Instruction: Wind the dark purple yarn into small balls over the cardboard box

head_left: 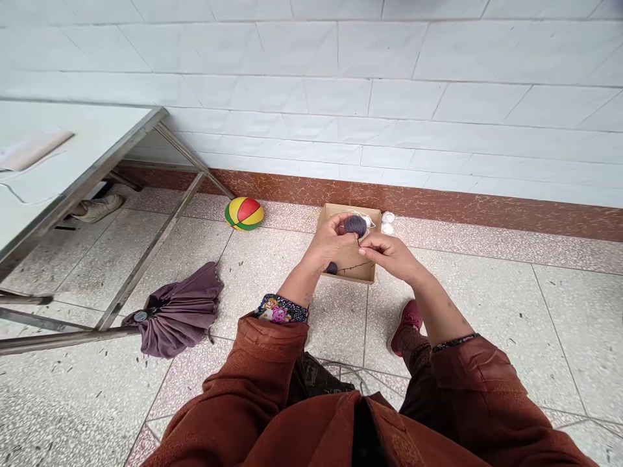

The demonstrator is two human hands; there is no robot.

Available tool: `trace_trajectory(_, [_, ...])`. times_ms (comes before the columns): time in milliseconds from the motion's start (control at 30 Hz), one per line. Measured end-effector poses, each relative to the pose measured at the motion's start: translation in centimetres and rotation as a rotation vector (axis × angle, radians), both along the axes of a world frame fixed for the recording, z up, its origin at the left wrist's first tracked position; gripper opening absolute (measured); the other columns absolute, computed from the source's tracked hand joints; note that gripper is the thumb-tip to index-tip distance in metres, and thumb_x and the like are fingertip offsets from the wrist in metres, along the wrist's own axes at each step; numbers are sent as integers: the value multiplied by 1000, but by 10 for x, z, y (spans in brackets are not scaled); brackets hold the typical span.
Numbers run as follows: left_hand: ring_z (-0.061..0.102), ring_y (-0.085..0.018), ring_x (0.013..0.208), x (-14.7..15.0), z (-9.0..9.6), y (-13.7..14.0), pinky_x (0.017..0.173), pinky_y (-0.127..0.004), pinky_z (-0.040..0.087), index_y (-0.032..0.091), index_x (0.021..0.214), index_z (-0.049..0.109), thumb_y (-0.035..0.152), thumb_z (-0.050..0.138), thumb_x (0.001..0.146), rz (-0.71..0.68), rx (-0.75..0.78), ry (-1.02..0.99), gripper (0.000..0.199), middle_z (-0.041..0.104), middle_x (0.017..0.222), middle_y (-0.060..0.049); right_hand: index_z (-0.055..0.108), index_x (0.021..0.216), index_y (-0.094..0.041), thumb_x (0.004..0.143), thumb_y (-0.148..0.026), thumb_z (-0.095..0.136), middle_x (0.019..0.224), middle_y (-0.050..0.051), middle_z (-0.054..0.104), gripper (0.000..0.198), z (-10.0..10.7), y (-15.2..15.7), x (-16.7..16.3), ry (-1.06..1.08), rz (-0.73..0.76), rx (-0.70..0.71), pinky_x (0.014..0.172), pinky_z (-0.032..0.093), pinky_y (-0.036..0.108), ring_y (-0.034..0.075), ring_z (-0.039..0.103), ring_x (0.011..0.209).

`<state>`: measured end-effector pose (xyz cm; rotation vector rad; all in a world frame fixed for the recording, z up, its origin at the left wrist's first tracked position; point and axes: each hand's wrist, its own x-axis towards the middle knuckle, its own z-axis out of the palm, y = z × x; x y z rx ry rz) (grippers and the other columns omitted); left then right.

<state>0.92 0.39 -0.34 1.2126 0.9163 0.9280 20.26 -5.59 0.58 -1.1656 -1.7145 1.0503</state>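
Note:
My left hand [332, 239] is closed round a dark purple-grey ball of yarn [355, 225], held above a shallow cardboard box [359, 279]. Close beside it, the fingers of my right hand [387, 251] pinch the dark yarn strand near the ball's underside. Inside the box, at its near left corner, lies another dark yarn ball [331, 267], with a loose dark strand running from it toward the right. Some white yarn [367, 220] shows behind the held ball at the box's far side. My hands hide part of the box.
Small white balls [388, 223] sit on the floor right of the box. A striped ball [244, 214] rests by the wall skirting. A folded purple umbrella [182, 311] lies near a metal-framed table [146, 120], under which another person's shoe [100, 207] shows.

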Motion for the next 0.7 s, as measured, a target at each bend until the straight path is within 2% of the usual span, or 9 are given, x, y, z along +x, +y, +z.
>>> trace_trajectory(67, [66, -16, 89, 0, 1, -2, 91, -36, 53, 19, 122, 72, 19, 81, 70, -48, 33, 128, 54, 76, 108, -5, 74, 86, -26, 96, -54, 73, 81, 1, 65, 30, 5, 0, 0, 67, -37, 5, 73, 47, 35, 19, 55, 74])
trace_trajectory(167, [62, -14, 82, 0, 3, -7, 80, -32, 50, 19, 128, 71, 15, 82, 65, -188, 55, 195, 64, 73, 107, -4, 72, 86, -27, 95, -61, 73, 82, 1, 65, 35, 5, 4, 3, 144, -205, 34, 76, 47, 36, 19, 55, 76])
trace_trajectory(300, [66, -16, 91, -1, 9, -12, 83, -32, 50, 27, 151, 59, 15, 84, 67, -370, 10, 6, 88, 72, 114, -5, 68, 84, -26, 95, -62, 70, 77, 0, 60, 37, -7, 12, 5, 120, -380, 7, 71, 43, 34, 19, 50, 72])
trace_trajectory(367, [68, -18, 99, -2, 11, -13, 91, -34, 52, 29, 151, 61, 18, 86, 69, -412, -7, -120, 86, 74, 116, -6, 67, 83, -26, 95, -61, 69, 76, 0, 60, 36, -13, 14, 6, 86, -390, -19, 71, 42, 34, 19, 52, 74])
trace_trajectory(433, [69, -21, 111, -2, 11, -11, 99, -37, 52, 28, 141, 70, 22, 89, 70, -391, -18, -207, 74, 75, 126, -8, 66, 82, -26, 95, -60, 67, 76, 0, 61, 37, -17, 15, 5, 49, -372, -48, 71, 42, 33, 19, 52, 75])
trace_trajectory(533, [67, -24, 122, -2, 8, -7, 109, -39, 50, 24, 124, 77, 26, 92, 69, -287, -33, -258, 57, 74, 135, -9, 64, 79, -25, 92, -59, 68, 72, -1, 58, 37, -17, 14, 4, -23, -324, -89, 69, 39, 32, 19, 50, 73])
trace_trajectory(633, [67, -23, 118, -1, 3, -2, 111, -40, 49, 22, 120, 77, 27, 89, 69, -148, -27, -227, 53, 76, 127, -8, 66, 77, -24, 91, -55, 71, 72, -1, 58, 35, -9, 9, 1, -31, -213, -99, 67, 39, 32, 17, 48, 70])
trace_trajectory(700, [67, -21, 111, -1, 1, 0, 107, -40, 50, 21, 121, 76, 26, 85, 70, -76, -9, -130, 52, 76, 123, -8, 70, 81, -24, 92, -54, 72, 77, 0, 63, 32, -1, 5, -1, 24, -119, -86, 69, 41, 33, 17, 51, 72])
